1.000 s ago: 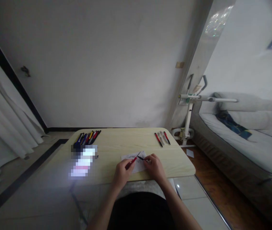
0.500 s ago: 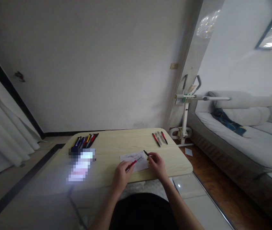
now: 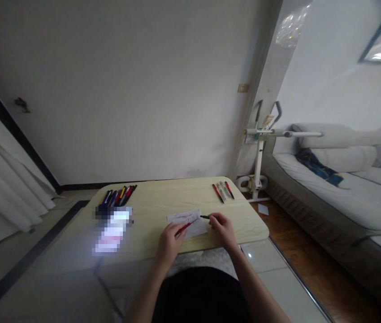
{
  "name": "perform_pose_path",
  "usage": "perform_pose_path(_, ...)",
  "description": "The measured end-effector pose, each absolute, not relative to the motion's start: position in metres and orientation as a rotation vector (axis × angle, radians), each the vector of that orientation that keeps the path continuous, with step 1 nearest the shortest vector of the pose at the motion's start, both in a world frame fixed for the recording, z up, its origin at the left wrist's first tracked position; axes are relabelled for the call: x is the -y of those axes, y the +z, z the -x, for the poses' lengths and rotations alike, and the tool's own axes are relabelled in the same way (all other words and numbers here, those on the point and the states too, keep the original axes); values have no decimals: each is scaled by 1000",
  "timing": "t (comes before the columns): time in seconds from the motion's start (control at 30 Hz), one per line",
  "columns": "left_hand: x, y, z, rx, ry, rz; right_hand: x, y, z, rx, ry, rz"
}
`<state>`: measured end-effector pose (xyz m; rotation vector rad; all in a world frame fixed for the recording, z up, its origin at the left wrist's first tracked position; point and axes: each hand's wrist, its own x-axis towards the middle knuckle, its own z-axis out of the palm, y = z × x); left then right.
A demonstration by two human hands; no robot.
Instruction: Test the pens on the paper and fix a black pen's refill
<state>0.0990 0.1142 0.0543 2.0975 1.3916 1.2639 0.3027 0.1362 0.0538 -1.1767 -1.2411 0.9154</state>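
My left hand [image 3: 170, 241] is closed around a red pen [image 3: 183, 229], whose thin tip points up and to the right. Facing that tip is a slim black pen part [image 3: 204, 217], pinched in the fingers of my right hand [image 3: 223, 228]. Whether it is a cap or a barrel I cannot tell, and its right end is hidden in my fingers. A small gap seems to part it from the red pen. Under both hands lies a white sheet of paper [image 3: 195, 231] with scribbled marks on it, partly covered by my left hand.
On the pale wooden table [image 3: 157, 197], several pens [image 3: 118, 196] lie at the back left and several more pens [image 3: 223, 192] at the back right. A lit, pixelated screen [image 3: 113, 231] stands front left. An exercise machine [image 3: 259, 157] and a sofa [image 3: 331, 188] are to the right.
The black part in my right hand has turned from slanting up-left to nearly level, its free end toward the red pen's tip. My left hand keeps hold of the red pen.
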Motion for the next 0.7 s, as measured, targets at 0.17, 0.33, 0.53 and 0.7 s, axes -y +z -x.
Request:
perform_pose_path(0.17, -115, 54, -99, -1383, 1252, -2110, -134, 55, -302, 1267, 947, 1155)
perform_pose_path(0.33, -115, 54, -99, -1380, 1252, -2126, -133, 57, -303, 1290, 939, 1152)
perform_pose_path(0.53, -115, 53, -99, -1367, 1272, -2146, -133, 58, -304, 1277, 932, 1162)
perform_pose_path(0.7, -114, 56, -99, -1326, 1297, -2174, -133, 58, -305, 1289, 944, 1196)
